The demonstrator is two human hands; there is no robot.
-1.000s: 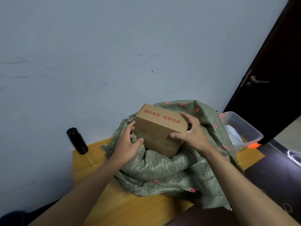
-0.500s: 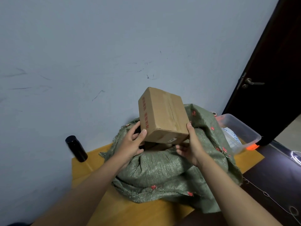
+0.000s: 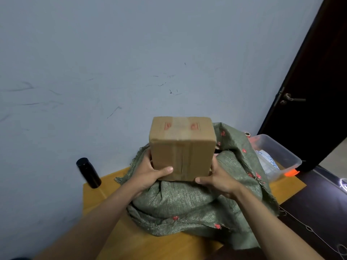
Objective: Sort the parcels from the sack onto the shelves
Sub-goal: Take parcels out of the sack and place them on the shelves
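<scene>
Gripping a taped cardboard parcel point(image 3: 181, 147) from both sides, left hand point(image 3: 150, 172) and right hand point(image 3: 218, 180) curled round its lower corners, green sack point(image 3: 187, 201) directly beneath.

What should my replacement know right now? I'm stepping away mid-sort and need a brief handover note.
Left hand: grips the left side of the cardboard parcel, thumb across its front.
Right hand: grips the parcel's lower right side.
Parcel: taped shut, held above the green woven sack, which sits bulging on the wooden table.
Nearby: black bottle to the left, clear plastic tub to the right.
Done: this parcel is out of the sack.
Left: carry it to a shelf (none in view), then take out whatever else the sack holds.
</scene>
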